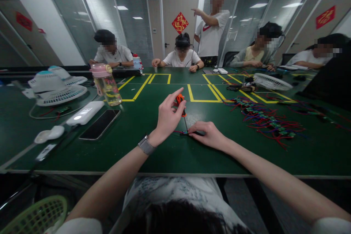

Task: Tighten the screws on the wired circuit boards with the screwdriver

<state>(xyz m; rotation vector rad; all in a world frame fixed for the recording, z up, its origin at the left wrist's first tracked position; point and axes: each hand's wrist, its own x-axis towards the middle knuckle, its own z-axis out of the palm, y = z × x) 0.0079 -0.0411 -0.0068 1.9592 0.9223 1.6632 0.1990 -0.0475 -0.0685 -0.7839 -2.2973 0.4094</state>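
Observation:
My left hand (170,112) is closed around the orange and black handle of a screwdriver (180,101), its index finger stretched along the top. The shaft slants down to a small circuit board (184,132) with thin red and blue wires, lying on the green table (164,153). My right hand (207,134) rests on the table with its fingertips pinched at the board's right end, beside the screwdriver's tip. A short dark piece shows under those fingers; its kind is hidden.
Several wired circuit boards (264,117) lie in a row at right. At left are a phone (101,125), a white power strip (85,112), a pink-lidded bottle (107,86) and white fans (59,93). Yellow tape (142,87) marks the table. Several people sit or stand across it.

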